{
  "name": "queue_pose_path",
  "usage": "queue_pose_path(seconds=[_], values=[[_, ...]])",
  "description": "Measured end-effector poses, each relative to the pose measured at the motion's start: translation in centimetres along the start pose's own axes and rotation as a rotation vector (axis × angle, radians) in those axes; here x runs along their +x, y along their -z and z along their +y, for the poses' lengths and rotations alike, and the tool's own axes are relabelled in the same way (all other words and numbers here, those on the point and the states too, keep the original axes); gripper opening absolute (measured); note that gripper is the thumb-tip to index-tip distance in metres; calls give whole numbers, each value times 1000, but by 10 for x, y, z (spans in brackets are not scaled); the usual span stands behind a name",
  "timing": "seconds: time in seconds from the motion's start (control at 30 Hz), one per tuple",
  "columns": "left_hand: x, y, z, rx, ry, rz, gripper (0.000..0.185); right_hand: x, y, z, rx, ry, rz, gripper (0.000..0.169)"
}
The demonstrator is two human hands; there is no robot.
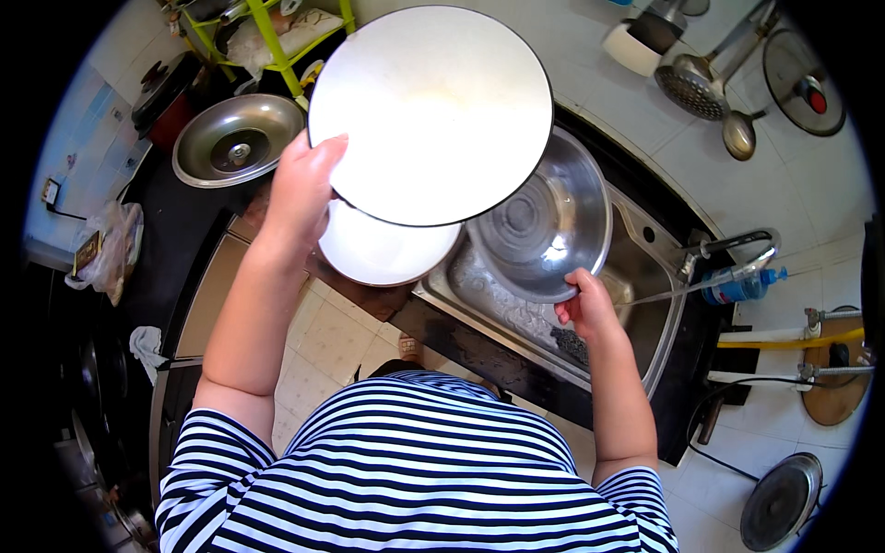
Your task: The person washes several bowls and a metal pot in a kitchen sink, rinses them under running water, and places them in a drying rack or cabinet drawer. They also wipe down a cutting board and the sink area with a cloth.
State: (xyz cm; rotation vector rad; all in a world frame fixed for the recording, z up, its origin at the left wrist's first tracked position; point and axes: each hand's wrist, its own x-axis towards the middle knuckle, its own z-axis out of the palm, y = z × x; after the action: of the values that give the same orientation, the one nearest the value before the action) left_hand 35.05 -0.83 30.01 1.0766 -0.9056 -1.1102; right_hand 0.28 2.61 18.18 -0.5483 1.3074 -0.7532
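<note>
My left hand grips the left rim of a large round white plate with a dark edge, raised close to the camera. Beneath it another white round dish shows in part; what supports it is hidden. My right hand holds the lower rim of a stainless steel basin, tilted above the sink. The large plate covers part of the basin. A thin stream of water falls from the faucet into the sink. A dark scouring pad lies in the sink.
A metal pot lid rests on the black counter at left, near a dark red pot and a green rack. Ladles, a skimmer and a glass lid hang on the wall. A blue bottle stands behind the faucet.
</note>
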Motion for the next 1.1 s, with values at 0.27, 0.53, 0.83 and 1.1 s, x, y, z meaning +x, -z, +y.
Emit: queue_pose_path(seconds=[0.27, 0.53, 0.83, 1.1], values=[[-5, 61, 7, 112, 90, -61, 30, 19, -126, -31, -491, -15, -151, 30], [11, 94, -53, 339, 381, -123, 27, 44, -159, -16, -670, -42, -186, 39], [26, 102, -76, 407, 486, -153, 30, 50, -146, 2, -605, 10, -151, 47], [25, 109, -96, 529, 395, -108, 27, 40, -59, 37, -316, 10, 20, 38]])
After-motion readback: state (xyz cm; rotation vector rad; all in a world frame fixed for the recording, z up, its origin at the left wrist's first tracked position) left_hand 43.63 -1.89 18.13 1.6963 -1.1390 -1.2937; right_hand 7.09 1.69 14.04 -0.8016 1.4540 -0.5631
